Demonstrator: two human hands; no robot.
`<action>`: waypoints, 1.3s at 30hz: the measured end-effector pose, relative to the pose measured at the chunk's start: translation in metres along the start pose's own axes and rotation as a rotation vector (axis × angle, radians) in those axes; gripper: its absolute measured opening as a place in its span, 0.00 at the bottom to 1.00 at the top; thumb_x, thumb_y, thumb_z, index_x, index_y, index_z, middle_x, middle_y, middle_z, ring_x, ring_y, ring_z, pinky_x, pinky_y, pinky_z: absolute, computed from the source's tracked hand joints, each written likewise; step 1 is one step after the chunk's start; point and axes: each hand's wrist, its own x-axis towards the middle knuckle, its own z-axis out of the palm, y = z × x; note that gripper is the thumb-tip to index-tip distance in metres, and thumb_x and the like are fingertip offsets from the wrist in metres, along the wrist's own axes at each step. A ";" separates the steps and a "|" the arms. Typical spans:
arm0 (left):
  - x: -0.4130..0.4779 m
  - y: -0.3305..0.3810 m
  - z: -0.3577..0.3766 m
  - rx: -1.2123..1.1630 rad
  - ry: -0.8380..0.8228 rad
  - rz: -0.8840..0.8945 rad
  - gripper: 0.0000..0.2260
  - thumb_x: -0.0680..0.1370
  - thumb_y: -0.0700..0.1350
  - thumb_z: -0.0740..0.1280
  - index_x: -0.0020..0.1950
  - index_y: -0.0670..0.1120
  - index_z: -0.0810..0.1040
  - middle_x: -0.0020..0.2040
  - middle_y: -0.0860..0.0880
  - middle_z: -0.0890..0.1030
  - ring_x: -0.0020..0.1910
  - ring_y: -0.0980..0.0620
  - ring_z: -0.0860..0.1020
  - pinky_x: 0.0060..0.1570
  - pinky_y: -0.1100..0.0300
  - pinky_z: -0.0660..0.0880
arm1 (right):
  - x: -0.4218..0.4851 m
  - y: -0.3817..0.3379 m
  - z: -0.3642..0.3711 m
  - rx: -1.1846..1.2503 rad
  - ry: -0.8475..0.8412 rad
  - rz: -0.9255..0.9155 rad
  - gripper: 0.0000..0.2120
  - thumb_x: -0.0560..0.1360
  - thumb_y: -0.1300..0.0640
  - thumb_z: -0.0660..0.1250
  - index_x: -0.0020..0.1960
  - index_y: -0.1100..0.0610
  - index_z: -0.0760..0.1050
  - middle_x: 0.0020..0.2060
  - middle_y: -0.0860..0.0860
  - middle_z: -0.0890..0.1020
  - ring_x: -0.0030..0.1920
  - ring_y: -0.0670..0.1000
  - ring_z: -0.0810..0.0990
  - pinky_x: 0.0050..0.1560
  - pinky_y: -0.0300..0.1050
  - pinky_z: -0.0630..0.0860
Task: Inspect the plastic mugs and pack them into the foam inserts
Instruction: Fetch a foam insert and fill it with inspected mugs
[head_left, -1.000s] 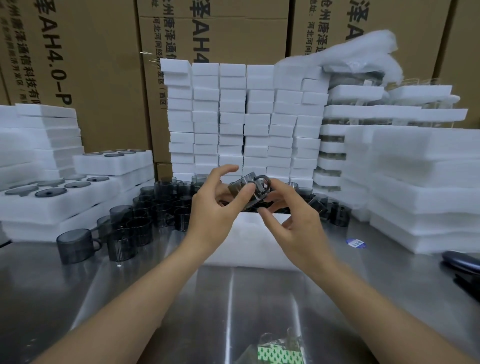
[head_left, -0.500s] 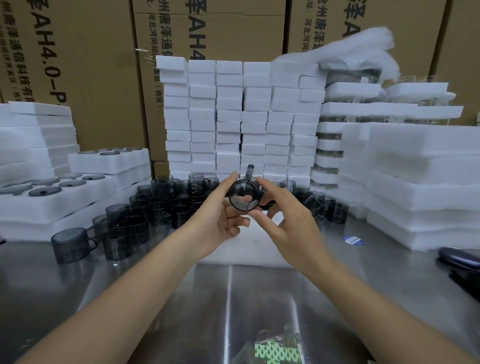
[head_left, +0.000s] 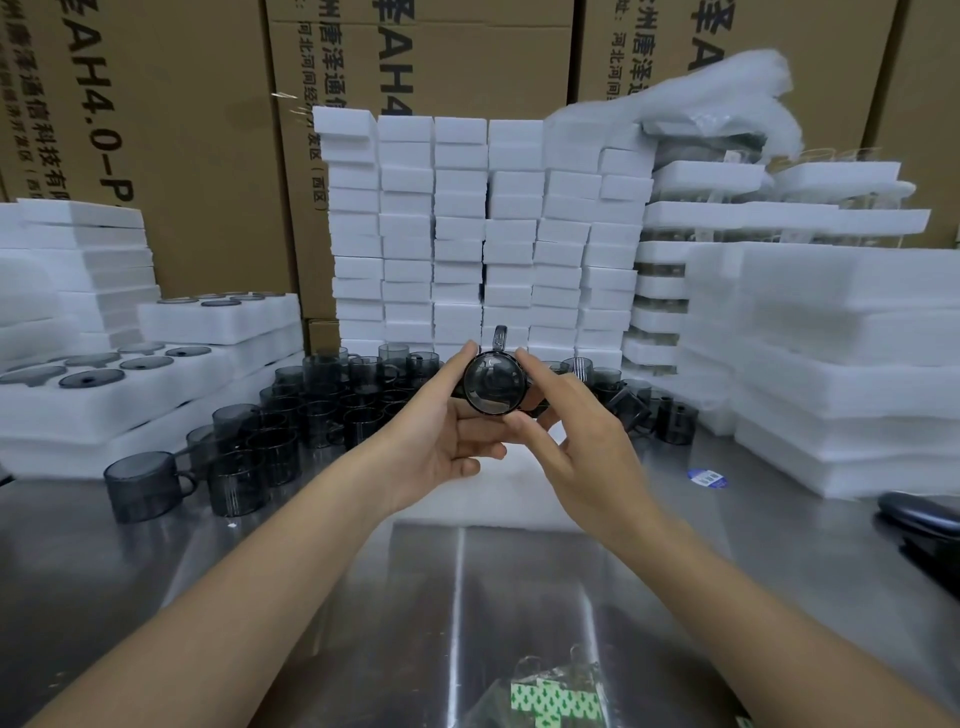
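Observation:
A dark translucent plastic mug (head_left: 493, 383) is held up over the table's middle, its round base turned toward me and its handle pointing up. My left hand (head_left: 441, 436) grips its left side with thumb and fingers. My right hand (head_left: 582, 447) pinches its right side between fingertip and thumb. A white foam insert (head_left: 467, 499) lies on the table just below and behind my hands, mostly hidden by them. Several more smoky mugs (head_left: 322, 405) stand crowded on the left and behind.
Foam inserts with mugs packed in them (head_left: 130, 384) are stacked at the left. A wall of foam blocks (head_left: 483, 234) stands behind, foam slabs (head_left: 841, 364) at the right, cartons at the back. A dark object (head_left: 919, 519) lies at the right edge, a green-and-white packet (head_left: 550, 701) near me.
The mug has been turned in both hands, from lying sideways to showing its base to me with the handle up. My hands stay in the same place.

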 end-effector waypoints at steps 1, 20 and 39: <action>0.001 0.000 0.000 -0.003 0.005 0.003 0.37 0.75 0.77 0.62 0.56 0.46 0.90 0.51 0.44 0.88 0.40 0.51 0.82 0.38 0.59 0.73 | 0.000 0.000 0.000 -0.005 0.003 -0.005 0.27 0.83 0.37 0.61 0.81 0.34 0.61 0.53 0.36 0.73 0.51 0.42 0.79 0.46 0.43 0.78; 0.000 -0.013 0.004 0.465 0.174 0.525 0.25 0.73 0.62 0.77 0.67 0.56 0.79 0.57 0.55 0.85 0.48 0.56 0.84 0.46 0.67 0.76 | 0.001 0.002 -0.007 -0.026 0.096 0.063 0.30 0.77 0.44 0.72 0.75 0.33 0.65 0.56 0.35 0.74 0.48 0.43 0.80 0.47 0.49 0.81; 0.012 -0.020 -0.018 0.986 0.358 0.983 0.24 0.78 0.51 0.77 0.73 0.58 0.76 0.69 0.64 0.77 0.64 0.57 0.77 0.54 0.65 0.72 | 0.005 0.013 -0.005 0.098 0.065 0.129 0.29 0.76 0.48 0.79 0.75 0.44 0.74 0.64 0.37 0.75 0.68 0.43 0.73 0.69 0.53 0.76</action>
